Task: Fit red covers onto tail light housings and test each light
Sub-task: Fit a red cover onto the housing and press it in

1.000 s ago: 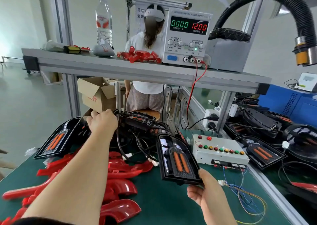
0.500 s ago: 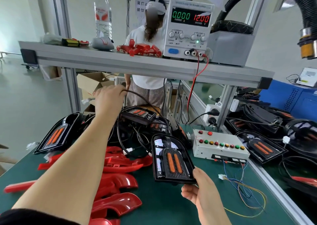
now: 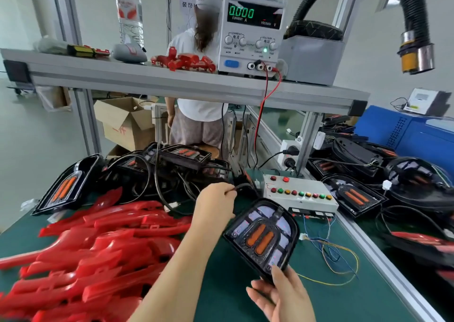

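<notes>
My right hand [image 3: 280, 294] grips the near edge of a black tail light housing [image 3: 264, 238] with two orange strips, held tilted above the green table [image 3: 319, 304]. My left hand [image 3: 216, 204] pinches a black cable [image 3: 242, 187] that runs behind this housing. A heap of red covers [image 3: 98, 248] lies at the left. More black housings with tangled cables [image 3: 172, 164] are piled at the back of the table, one [image 3: 66, 186] leaning at the far left.
A white test box [image 3: 299, 194] with coloured buttons sits right of the held housing, thin coloured wires [image 3: 329, 250] trailing from it. A power supply [image 3: 253, 32] stands on the overhead shelf. More housings [image 3: 356, 196] lie at right. A person stands behind the bench.
My left hand came down from the housing pile at the back left to the cable beside the held housing. The held housing moved right and toward me.
</notes>
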